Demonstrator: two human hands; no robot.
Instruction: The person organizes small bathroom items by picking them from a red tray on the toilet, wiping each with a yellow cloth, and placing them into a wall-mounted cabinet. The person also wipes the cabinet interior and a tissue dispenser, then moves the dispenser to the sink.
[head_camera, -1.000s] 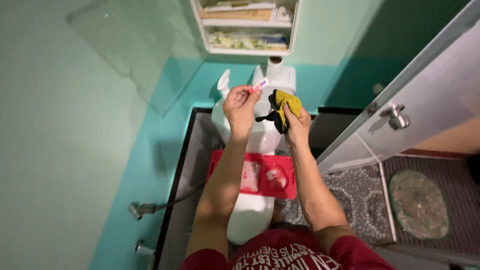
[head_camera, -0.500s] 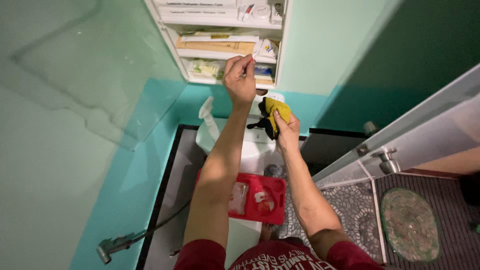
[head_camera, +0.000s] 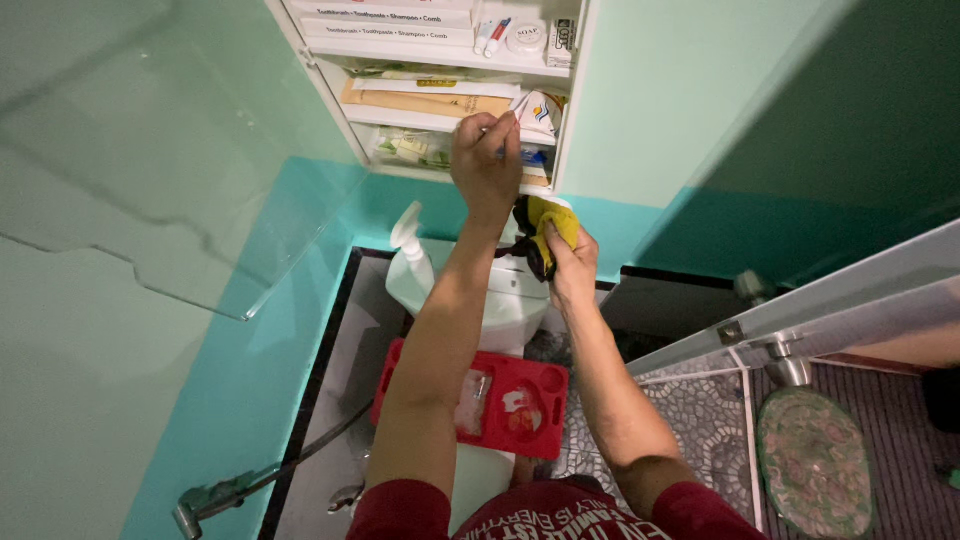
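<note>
Left hand at shelf, perhaps pinching something; right hand grips cloth.

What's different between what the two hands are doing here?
The left hand is raised to the wall cabinet, fingers pinched at a shelf; the right hand sits lower, over the toilet tank. The right hand grips a bunched yellow cloth; what the left hand pinches is hidden. Both arms are stretched forward.
</note>
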